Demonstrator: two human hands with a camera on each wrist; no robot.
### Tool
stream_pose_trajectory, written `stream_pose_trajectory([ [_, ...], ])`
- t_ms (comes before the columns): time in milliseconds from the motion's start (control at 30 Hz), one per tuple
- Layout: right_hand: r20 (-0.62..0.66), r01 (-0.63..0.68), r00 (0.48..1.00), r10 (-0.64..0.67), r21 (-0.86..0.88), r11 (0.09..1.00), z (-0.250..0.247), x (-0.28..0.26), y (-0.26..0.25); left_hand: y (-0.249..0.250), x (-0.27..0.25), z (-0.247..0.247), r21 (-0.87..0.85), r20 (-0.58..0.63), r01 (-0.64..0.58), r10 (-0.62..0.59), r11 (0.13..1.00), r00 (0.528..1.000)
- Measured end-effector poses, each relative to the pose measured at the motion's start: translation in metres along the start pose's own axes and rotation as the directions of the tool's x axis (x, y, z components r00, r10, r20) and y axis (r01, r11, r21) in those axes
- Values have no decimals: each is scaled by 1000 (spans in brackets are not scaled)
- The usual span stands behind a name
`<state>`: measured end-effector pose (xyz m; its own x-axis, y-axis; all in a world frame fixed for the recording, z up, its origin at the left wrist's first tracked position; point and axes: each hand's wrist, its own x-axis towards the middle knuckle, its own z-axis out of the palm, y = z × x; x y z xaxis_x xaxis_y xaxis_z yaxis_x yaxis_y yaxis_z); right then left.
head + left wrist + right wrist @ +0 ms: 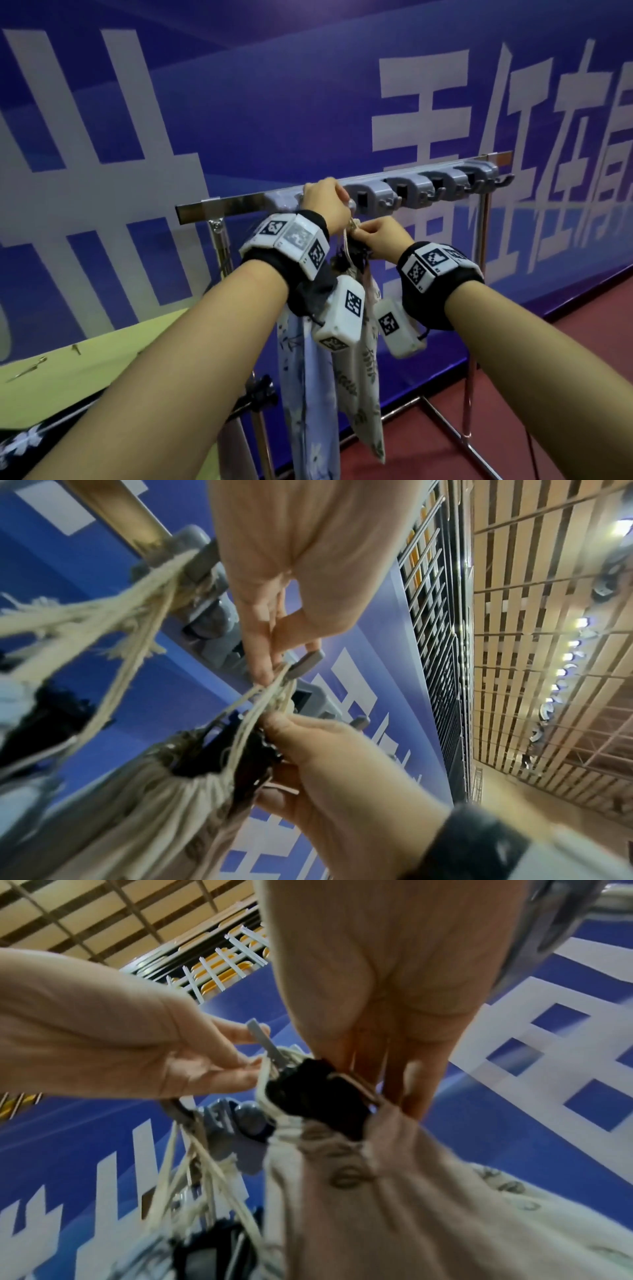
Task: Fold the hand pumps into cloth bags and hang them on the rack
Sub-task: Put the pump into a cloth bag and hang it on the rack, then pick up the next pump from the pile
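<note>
A beige leaf-print cloth bag [363, 394] hangs below my hands at the rack [239, 202]. A black pump end [315, 1093] sticks out of its gathered mouth. My left hand [337, 205] pinches the bag's cream drawstring [260, 704] right at a grey hook [308, 661]. My right hand [363, 236] grips the bag's gathered mouth just below. A second bag, blue-white floral [308, 394], hangs to the left, and its cord [164, 569] is looped over another hook.
Several free grey hooks [445, 185] run along the rail to the right. A yellow-green table [85, 370] at the lower left carries small metal needles and a black pump [34, 435]. A blue banner wall stands behind the rack, and the floor is red.
</note>
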<state>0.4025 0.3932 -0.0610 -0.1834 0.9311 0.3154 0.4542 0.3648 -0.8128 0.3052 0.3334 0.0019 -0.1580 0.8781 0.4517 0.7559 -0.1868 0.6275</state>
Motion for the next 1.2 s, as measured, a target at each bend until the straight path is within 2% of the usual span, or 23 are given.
stream_pose_trajectory([
  [233,94,-118,991,96,267,957,-4,-31,6,1,-16,-25,-123,80,29,-19,992,997],
  [333,108,-193,980,167,313,930,-7,-43,10,-6,-24,-38,-114,115,18,-5,993,993],
  [433,124,-243,968,216,280,929,-9,-55,12,-11,-36,-48,-111,120,0,13,994,993],
  [767,-7,-215,973,230,321,922,-19,-94,-18,-13,-81,-92,-92,130,-37,49,995,990],
  [1033,44,-168,985,164,400,901,-8,-129,-66,-18,-116,-127,-77,134,-22,32,997,990],
  [1200,92,-147,988,121,373,916,13,-149,-97,-28,-139,-154,-84,111,-11,20,996,994],
])
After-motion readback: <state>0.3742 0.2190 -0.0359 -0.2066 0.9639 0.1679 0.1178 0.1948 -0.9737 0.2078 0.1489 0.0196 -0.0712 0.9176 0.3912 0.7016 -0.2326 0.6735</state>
